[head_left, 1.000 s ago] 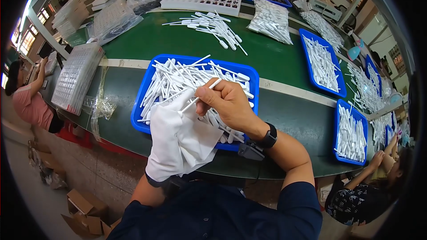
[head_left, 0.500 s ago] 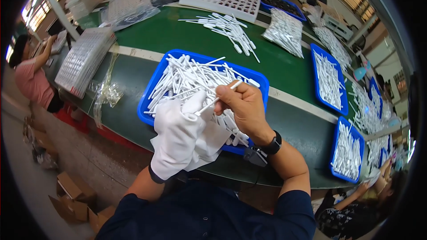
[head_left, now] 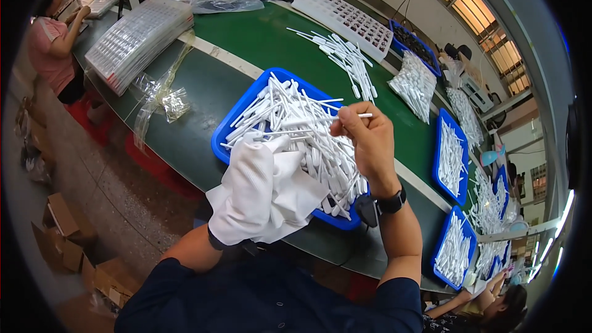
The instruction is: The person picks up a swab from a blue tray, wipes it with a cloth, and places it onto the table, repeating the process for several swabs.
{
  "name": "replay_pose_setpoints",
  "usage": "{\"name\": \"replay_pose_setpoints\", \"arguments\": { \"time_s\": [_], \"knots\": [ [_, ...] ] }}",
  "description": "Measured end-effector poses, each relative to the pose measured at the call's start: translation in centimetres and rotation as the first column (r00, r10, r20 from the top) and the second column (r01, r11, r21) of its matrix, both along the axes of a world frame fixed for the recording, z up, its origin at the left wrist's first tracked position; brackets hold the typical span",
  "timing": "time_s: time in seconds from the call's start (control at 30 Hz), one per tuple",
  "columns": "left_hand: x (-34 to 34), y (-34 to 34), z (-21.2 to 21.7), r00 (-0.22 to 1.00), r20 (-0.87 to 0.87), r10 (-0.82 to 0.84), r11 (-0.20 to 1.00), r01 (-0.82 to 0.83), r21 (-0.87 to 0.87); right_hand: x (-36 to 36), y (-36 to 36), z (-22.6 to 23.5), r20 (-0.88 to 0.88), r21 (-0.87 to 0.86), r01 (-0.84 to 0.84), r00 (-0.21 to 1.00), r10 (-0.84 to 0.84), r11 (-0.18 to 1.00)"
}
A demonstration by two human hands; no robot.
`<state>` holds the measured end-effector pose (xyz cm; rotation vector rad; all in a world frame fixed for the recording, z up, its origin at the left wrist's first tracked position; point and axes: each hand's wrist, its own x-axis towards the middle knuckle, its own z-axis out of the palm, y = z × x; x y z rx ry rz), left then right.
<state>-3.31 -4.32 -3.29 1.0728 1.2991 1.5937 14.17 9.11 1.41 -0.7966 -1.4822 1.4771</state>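
My right hand (head_left: 372,145) pinches a white plastic stick (head_left: 301,121) between thumb and fingers, over the near tray. Its thicker end points left and its thin tip shows past my fingers on the right. A white cloth (head_left: 246,179) drapes over and hides most of my left hand (head_left: 254,176), which is bent round a bunch of it at the tray's near left edge. Below both hands stands a blue tray (head_left: 217,137), heaped with loose white sticks (head_left: 274,102) of the same kind, each with a thick end and a thin shaft.
More loose sticks (head_left: 345,58) lie on the green belt (head_left: 246,37). Beyond are a white rack with holes (head_left: 342,18) and a bag of white pieces (head_left: 413,86). Stacked clear trays (head_left: 139,40) and crumpled tape (head_left: 169,102) sit left. Filled blue trays (head_left: 436,163) and co-workers flank the table.
My right hand has moved right and up with the stick, away from the cloth. The stick has turned nearly level. The whole view has swung round.
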Motion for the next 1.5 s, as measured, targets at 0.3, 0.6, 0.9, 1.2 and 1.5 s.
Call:
{"name": "replay_pose_setpoints", "arguments": {
  "time_s": [0.3,0.6,0.9,1.2,1.5],
  "knots": [
    [-1.3,1.5,1.4,0.819,-0.57,-0.066,0.996,0.09,0.013,-4.4,0.8,-0.8,0.578,0.344,-0.195,0.815,-0.043,0.918],
    [-2.0,2.0,2.3,0.382,-0.914,0.139,0.964,0.161,0.214,4.3,17.8,-4.9,0.826,0.547,-0.267,0.327,-0.459,0.793],
    [-2.3,1.9,1.2,0.463,-0.869,0.172,0.955,0.14,0.263,5.1,22.4,-7.2,0.92,0.385,-0.194,0.165,-0.356,0.902],
    [-1.4,1.6,2.9,0.278,-0.955,0.102,0.977,0.151,0.148,4.4,10.6,-2.3,0.348,0.026,0.079,0.934,-0.084,0.997],
    [-0.6,1.5,3.7,0.514,-0.853,0.09,0.965,0.167,0.203,4.9,2.6,-2.3,0.002,0.026,-0.007,1.0,0.007,1.0]
  ]
}}
